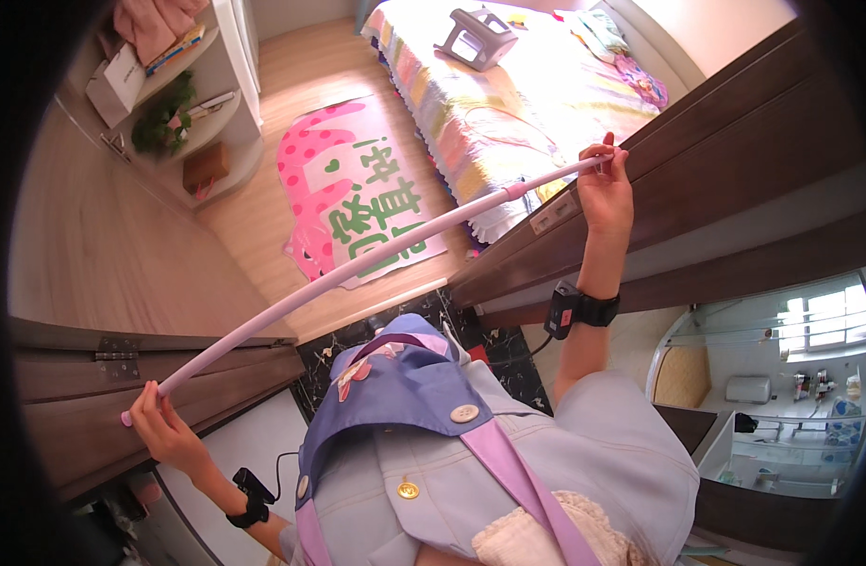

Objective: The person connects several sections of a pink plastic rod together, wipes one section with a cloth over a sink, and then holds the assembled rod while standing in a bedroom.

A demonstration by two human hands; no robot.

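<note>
A long pink telescopic rod (358,264) spans the doorway at a slant, from the lower left up to the upper right. Its thick section is on the left, and a collar about two thirds along leads into a thinner section. My left hand (164,432) has its fingers closed round the thick end, whose round pink cap (126,418) lies against the dark left door frame (74,401). With raised arm, my right hand (607,193) grips the thin end close to the dark right door frame (725,123). The very tip there is partly hidden by my fingers.
Beyond the doorway are a bed (461,123) with a striped cover, a grey stand-like object (478,40) on it, and a pink patterned mat (324,189). Shelves (183,104) stand at left beside an open wooden door (141,236). A mirror (763,387) hangs at right.
</note>
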